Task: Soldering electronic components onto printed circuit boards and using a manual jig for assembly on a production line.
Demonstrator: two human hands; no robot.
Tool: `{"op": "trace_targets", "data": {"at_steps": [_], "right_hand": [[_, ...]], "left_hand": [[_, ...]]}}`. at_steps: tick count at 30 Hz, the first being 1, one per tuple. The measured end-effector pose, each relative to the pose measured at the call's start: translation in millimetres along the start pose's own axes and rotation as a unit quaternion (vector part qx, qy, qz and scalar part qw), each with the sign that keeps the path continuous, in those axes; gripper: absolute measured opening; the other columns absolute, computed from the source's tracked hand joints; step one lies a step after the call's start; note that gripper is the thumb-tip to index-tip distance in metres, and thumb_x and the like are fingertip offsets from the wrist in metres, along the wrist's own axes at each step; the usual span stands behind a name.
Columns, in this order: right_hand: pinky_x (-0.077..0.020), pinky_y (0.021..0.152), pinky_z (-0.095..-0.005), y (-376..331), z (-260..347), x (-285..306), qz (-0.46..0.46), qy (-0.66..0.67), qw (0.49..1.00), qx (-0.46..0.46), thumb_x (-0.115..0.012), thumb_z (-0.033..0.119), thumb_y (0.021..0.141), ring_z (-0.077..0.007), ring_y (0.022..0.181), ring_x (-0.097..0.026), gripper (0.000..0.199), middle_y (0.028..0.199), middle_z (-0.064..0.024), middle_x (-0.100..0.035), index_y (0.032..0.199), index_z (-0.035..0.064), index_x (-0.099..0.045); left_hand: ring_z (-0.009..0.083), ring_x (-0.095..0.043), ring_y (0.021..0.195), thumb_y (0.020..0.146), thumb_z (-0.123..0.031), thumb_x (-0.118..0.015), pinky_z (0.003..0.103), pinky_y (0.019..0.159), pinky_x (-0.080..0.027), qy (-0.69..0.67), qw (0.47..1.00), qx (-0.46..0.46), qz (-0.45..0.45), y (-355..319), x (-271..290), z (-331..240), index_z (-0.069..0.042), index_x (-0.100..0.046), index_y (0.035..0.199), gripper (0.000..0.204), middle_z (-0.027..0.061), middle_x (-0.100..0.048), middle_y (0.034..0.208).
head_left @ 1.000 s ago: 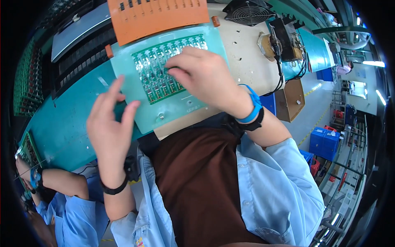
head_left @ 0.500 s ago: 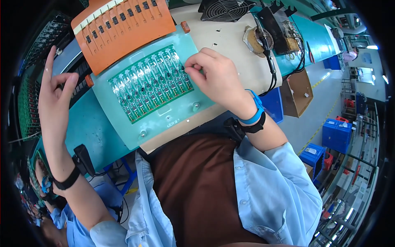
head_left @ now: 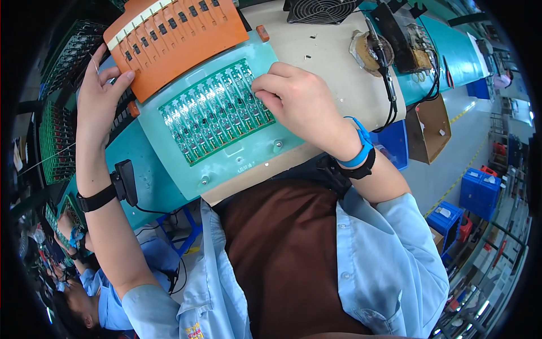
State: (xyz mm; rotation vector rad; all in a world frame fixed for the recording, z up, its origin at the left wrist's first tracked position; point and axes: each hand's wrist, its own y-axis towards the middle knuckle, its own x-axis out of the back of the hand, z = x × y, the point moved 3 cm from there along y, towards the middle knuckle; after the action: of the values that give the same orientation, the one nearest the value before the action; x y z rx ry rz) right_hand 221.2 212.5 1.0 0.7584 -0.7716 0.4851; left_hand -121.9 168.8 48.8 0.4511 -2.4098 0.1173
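A panel of several narrow green circuit boards (head_left: pixel 212 116) lies on a pale green fixture plate (head_left: pixel 234 161). Behind it an orange cover (head_left: pixel 180 48) stands tilted up, with a row of small black parts along it. My left hand (head_left: pixel 101 99) is at the cover's left edge, its thumb over the lower corner and its index finger stretched along the side. At the right end of the board panel my right hand (head_left: pixel 302 104) is closed in a pinch. What its fingertips hold, if anything, is hidden.
A soldering iron (head_left: pixel 375 42) rests on its stand at the back right, beside a black fan (head_left: pixel 322 10). Racks of green boards (head_left: pixel 56 141) stand at the left. A cardboard box (head_left: pixel 432 130) and blue bins are right of the bench. Another person (head_left: pixel 116 302) sits at lower left.
My left hand has moved right to the orange cover's edge; before, it was apart from it with its index finger pointing up. My right hand stays pinched at the panel's right end.
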Motion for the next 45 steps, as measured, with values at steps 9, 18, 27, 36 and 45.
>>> {"op": "trace_targets", "data": {"at_steps": [9, 18, 27, 36, 45], "right_hand": [[-0.057, 0.067, -0.0394, -2.3, -1.2, -2.1, -0.013, 0.021, 1.0, -0.019, -0.076, 0.005, 0.085, -0.0296, 0.073, -0.068, 0.01, 0.085, -0.0086, -0.065, 0.093, 0.0079, -0.072], [-0.0561, 0.065, -0.0378, 0.1, 10.2, -4.6, -0.005, 0.018, 1.0, -0.02, -0.077, 0.007, 0.085, -0.0265, 0.07, -0.068, 0.008, 0.084, -0.007, -0.065, 0.091, 0.0081, -0.073], [-0.0555, 0.065, -0.0397, 7.5, 10.1, -13.4, 0.025, 0.007, 0.999, -0.034, -0.073, 0.006, 0.084, -0.0268, 0.071, -0.067, 0.005, 0.081, -0.0067, -0.064, 0.088, 0.0077, -0.073], [-0.0555, 0.066, -0.0394, 2.9, 8.3, -10.6, 0.027, 0.01, 0.999, -0.03, -0.073, 0.006, 0.085, -0.0267, 0.072, -0.067, 0.005, 0.082, -0.0069, -0.065, 0.089, 0.0084, -0.074], [-0.0577, 0.07, -0.0426, 18.3, 55.0, -20.5, 0.024, -0.015, 1.0, 0.008, -0.071, 0.012, 0.089, -0.0305, 0.08, -0.07, 0.005, 0.087, -0.009, -0.068, 0.089, 0.0101, -0.075]], "left_hand": [[0.0023, -0.057, 0.082, 0.091, 0.002, -0.078, 0.017, 0.075, -0.047, -0.092, 0.994, 0.002, -0.054, -4.9, -5.2, -3.3, 0.008, -0.048, 0.148, 0.065, 0.0047, -0.068, 0.112], [-0.002, -0.044, 0.068, 0.093, -0.004, -0.078, 0.015, 0.061, -0.04, -0.002, 0.991, -0.081, -0.104, -34.0, 3.9, -22.9, 0.007, -0.059, 0.135, 0.048, 0.0037, -0.068, 0.109], [-0.001, -0.038, 0.062, 0.096, -0.016, -0.078, 0.017, 0.057, -0.033, -0.04, 0.981, -0.135, -0.131, -44.1, 14.2, -18.7, 0.002, -0.067, 0.127, 0.037, -0.0022, -0.065, 0.093], [-0.0006, -0.038, 0.062, 0.098, -0.018, -0.078, 0.018, 0.056, -0.03, -0.031, 0.972, -0.164, -0.165, -63.1, 24.8, -36.0, -0.001, -0.071, 0.127, 0.035, -0.0064, -0.061, 0.083], [-0.0003, -0.04, 0.063, 0.097, -0.018, -0.079, 0.018, 0.056, -0.033, 0.006, 0.966, -0.18, -0.188, -70.4, 24.3, -47.1, -0.004, -0.075, 0.122, 0.029, -0.0072, -0.066, 0.084]]}}
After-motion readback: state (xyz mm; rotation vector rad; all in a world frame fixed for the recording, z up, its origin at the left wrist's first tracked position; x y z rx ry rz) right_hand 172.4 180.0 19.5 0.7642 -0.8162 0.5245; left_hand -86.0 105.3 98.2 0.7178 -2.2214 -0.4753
